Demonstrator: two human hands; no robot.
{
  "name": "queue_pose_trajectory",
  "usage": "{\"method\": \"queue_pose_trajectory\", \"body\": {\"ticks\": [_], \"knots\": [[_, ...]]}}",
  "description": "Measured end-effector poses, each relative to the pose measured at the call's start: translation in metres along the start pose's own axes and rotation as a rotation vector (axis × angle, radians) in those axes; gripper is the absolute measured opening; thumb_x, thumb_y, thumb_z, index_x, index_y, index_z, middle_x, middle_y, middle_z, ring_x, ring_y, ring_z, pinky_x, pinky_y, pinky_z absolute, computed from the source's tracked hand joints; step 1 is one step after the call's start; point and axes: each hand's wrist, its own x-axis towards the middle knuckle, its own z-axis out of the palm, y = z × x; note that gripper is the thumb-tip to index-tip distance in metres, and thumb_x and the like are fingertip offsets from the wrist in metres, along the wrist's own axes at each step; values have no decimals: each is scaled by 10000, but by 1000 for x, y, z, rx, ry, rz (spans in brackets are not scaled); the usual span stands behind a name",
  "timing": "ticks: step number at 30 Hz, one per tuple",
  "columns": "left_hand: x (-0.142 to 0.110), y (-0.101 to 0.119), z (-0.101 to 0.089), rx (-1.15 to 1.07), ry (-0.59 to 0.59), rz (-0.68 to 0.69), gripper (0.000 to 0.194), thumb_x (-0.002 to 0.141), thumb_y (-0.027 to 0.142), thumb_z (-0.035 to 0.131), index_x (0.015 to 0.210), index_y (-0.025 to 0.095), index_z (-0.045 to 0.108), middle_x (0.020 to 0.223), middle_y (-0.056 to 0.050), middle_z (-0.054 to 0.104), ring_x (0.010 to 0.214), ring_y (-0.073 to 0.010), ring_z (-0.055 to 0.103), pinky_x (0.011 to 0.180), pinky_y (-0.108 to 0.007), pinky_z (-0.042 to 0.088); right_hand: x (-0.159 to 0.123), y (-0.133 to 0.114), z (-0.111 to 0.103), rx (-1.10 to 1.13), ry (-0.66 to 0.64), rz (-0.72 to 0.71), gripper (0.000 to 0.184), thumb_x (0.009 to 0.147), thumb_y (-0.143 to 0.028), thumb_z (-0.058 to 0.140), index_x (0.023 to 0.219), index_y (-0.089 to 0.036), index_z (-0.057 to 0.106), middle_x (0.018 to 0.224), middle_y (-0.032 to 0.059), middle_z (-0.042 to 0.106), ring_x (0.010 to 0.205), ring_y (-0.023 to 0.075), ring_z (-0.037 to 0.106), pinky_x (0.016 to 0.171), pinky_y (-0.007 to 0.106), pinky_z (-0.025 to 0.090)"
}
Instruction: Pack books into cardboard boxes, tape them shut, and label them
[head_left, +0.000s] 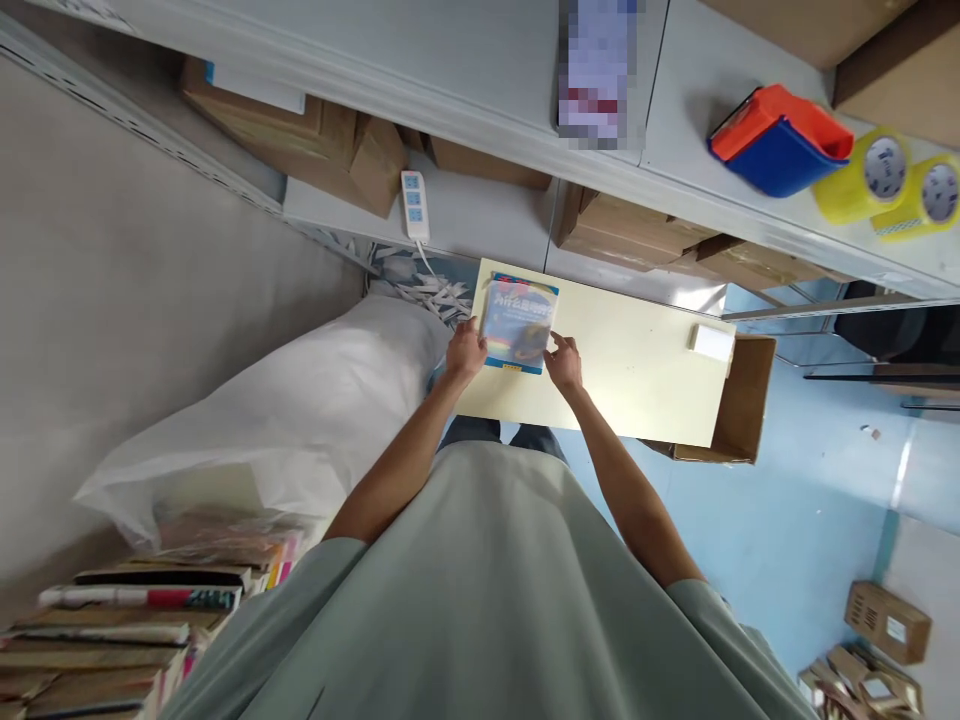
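Note:
A blue book (517, 322) with a pale, hazy middle, maybe a clear sheet or glare, and white Chinese characters lies on a narrow cream tabletop (622, 365). My left hand (466, 352) grips its left edge near the lower corner, fingers curled inward. At the right edge, my right hand (564, 362) pinches the side of the book with thumb and fingers bent. The undersides of the fingertips are hidden.
A small white block (711, 342) sits at the tabletop's right end, above an open cardboard box (750, 400). The shelf carries yellow tape rolls (866, 175) and a power strip (415, 206). A white sack (315, 380) and stacked books (112, 630) stand left.

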Motion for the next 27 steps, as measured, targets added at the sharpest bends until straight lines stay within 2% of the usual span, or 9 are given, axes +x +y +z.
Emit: {"method": "queue_pose_trajectory", "body": {"ticks": [3,7,10,14,20,24,27], "knots": [[-30,2,-10,-111,46,45,482,1018,166,636,1499,137,668,1365,-208,771,1175,-322,767,1143,-458,569,-24,0,-13,72,41,-53,504,1025,-243,646,1521,-195,721,1406,186,715,961,252,822,1030,455,663],[-83,7,-22,-310,110,88,399,1023,145,607,1401,209,717,1294,-133,813,985,-235,793,976,-374,638,-59,-1,-30,157,43,-178,371,1032,-325,666,1364,-211,783,1295,153,778,954,252,826,966,449,691],[-130,13,-28,-434,186,137,408,1005,127,580,1362,252,731,1217,-82,837,974,-202,797,877,-318,657,-81,-5,-43,231,15,-299,343,1056,-443,653,1279,-227,798,1260,143,807,983,259,829,932,450,708],[-199,19,-30,-513,341,164,383,1001,162,581,1334,254,745,1141,-58,843,997,-192,806,882,-318,677,-106,-15,-55,313,-33,-431,419,1063,-580,640,1224,-231,808,1209,141,834,986,270,832,924,471,724],[-310,21,-24,-542,565,89,308,1083,295,595,1340,267,762,1142,-57,851,994,-206,821,958,-376,698,-150,-34,-54,375,-147,-632,369,1073,-561,659,1162,-246,829,1186,122,851,992,262,828,924,451,730],[-381,23,-17,-562,686,1,294,1108,355,610,1341,275,770,1147,-53,851,1022,-207,824,968,-378,700,-185,-51,-46,398,-271,-795,314,1093,-508,659,1154,-252,829,1162,102,844,1020,247,823,934,415,719],[-425,22,-12,-592,759,-74,316,1117,425,624,1345,272,780,1129,-63,847,1035,-223,827,988,-393,696,-212,-66,-40,367,-373,-906,304,1108,-501,646,1169,-267,832,1161,90,841,1027,241,818,951,404,711]]}}
